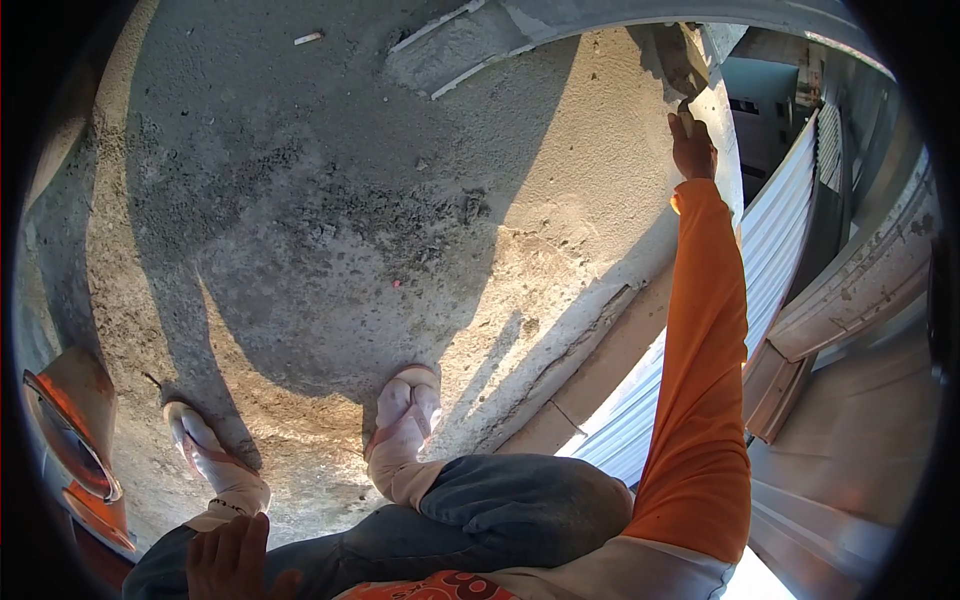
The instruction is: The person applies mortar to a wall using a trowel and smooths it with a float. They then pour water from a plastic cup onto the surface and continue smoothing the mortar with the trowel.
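Note:
My right arm, in an orange sleeve, stretches far forward along the slab's right edge. At its end my right hand (pixel 694 148) is closed around the handle of a trowel (pixel 684 68). The trowel's blade touches or lies just over the grey cement surface (pixel 620 130) by the edge; dark, wet-looking mortar lies around it. My left hand (pixel 232 558) rests on my bent left leg at the bottom, its fingers stretched out and holding nothing. Both feet, in socks and flip-flops, stand on the rough concrete (pixel 300 350).
On the right the slab ends in a drop, with corrugated metal sheets (pixel 790 220) below. A curved grey band (pixel 620 14) crosses the top, near a strip of mortar (pixel 460 48). At the lower left lies an orange bucket-like container (pixel 75 400). A small white piece (pixel 308 38) lies on the floor.

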Available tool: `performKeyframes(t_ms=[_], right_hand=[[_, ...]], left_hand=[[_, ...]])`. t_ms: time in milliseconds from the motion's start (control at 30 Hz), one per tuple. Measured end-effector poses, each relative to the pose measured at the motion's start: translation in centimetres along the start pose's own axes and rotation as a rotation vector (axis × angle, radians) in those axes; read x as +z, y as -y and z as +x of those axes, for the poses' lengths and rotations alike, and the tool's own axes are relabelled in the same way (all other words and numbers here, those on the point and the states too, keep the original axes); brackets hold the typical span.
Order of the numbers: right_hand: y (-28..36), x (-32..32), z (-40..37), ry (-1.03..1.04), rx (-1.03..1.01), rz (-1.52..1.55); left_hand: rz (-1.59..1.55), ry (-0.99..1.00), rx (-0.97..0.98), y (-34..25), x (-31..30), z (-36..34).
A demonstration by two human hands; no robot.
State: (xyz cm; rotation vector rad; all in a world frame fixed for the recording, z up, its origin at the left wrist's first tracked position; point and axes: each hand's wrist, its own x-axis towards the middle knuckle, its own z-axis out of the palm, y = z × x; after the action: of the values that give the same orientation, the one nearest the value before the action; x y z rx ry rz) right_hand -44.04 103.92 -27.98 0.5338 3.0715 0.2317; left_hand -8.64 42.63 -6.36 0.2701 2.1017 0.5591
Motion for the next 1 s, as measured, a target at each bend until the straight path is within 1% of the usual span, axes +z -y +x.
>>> performKeyframes(t_ms=[67,133,233,300,333,400,500,533,600,700,733,867,933,1000], right_hand=[[-1.7,-0.3,-0.8,0.084,0.016,0.026],[-2.3,-0.2,-2.3,0.075,0.057,0.007],[-3.1,0.1,-4.9,0.066,0.049,0.016],[-2.0,-0.5,-6.8,0.051,0.099,0.117],[-1.2,-0.9,-7.0,0.055,0.1,0.113],[0.0,-1.6,-6.8,-0.005,0.062,0.194],[1.0,-1.1,-4.5,-0.012,0.035,0.235],[1.5,-1.0,-3.8,-0.015,0.035,0.237],[3.0,-1.2,-3.1,-0.012,-0.041,0.182],[4.0,-0.7,-2.3,0.002,0.027,0.172],[4.0,-0.6,-2.0,-0.006,0.069,0.158],[1.5,0.2,-1.4,-0.044,0.056,0.051],[0.1,-0.4,-1.8,0.02,0.063,0.077],[-0.8,-0.5,-2.3,0.024,0.073,0.021]], left_hand=[[0.004,0.01,0.002,0.0,-0.3,-0.1],[-0.038,-0.032,-0.003,0.2,-0.2,-0.3],[-0.055,-0.033,-0.015,0.8,0.2,-0.6],[-0.025,-0.043,-0.012,1.1,0.5,-0.6],[0.001,-0.052,-0.005,1.1,0.7,-0.6],[0.02,-0.039,-0.009,0.9,0.5,0.0],[0.051,-0.031,0.001,0.5,0.2,0.4],[0.055,-0.039,0.011,0.4,0.1,0.4],[0.049,-0.037,0.008,0.2,0.0,0.4],[0.036,-0.014,-0.001,0.2,0.0,0.2],[0.025,-0.001,-0.003,0.2,0.0,0.2],[-0.02,0.014,-0.008,0.1,-0.2,0.2],[-0.017,-0.043,0.013,0.2,0.0,0.2],[-0.013,-0.038,0.009,0.1,0.0,0.2]])
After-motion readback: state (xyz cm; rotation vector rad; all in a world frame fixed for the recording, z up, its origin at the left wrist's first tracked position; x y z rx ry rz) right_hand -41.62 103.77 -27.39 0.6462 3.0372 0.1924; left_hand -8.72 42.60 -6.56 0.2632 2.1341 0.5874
